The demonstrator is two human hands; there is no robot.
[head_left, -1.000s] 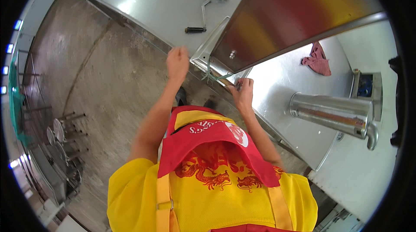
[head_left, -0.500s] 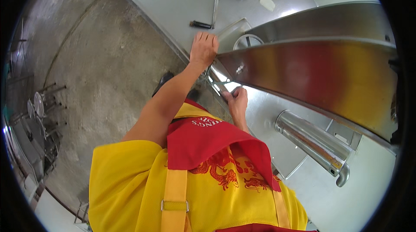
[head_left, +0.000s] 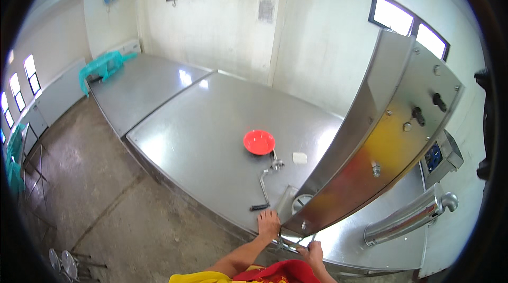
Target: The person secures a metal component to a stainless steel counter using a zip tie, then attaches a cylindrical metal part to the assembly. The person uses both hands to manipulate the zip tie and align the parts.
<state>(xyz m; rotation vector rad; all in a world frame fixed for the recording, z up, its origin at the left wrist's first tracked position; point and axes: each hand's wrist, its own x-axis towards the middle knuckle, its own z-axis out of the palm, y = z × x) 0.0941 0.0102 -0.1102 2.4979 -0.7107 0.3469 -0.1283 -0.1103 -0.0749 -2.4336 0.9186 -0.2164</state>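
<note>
A tall stainless steel machine frame (head_left: 365, 140) with bolts on its side rises from the front edge of the steel table. My left hand (head_left: 269, 224) lies on the table edge left of the frame's foot, palm down with fingers stretched out. My right hand (head_left: 312, 253) is in front of the foot with fingers pinched together. A thin greenish strip or rod runs between the hands at the foot; what my right fingers hold is too small to make out. A crank handle (head_left: 264, 188) with a black grip lies just beyond my left hand.
A red bowl (head_left: 259, 142) and a small white slab (head_left: 299, 157) lie on the steel table (head_left: 185, 135). To the right lies a steel cylinder (head_left: 402, 217) with a bent spout. Round stools (head_left: 69, 263) stand on the floor at lower left. Teal cloth covers something (head_left: 106, 67) on the far table.
My view has tilted up, so the far table, walls and windows now show. Both hands stay at the foot of the frame, with little visible movement.
</note>
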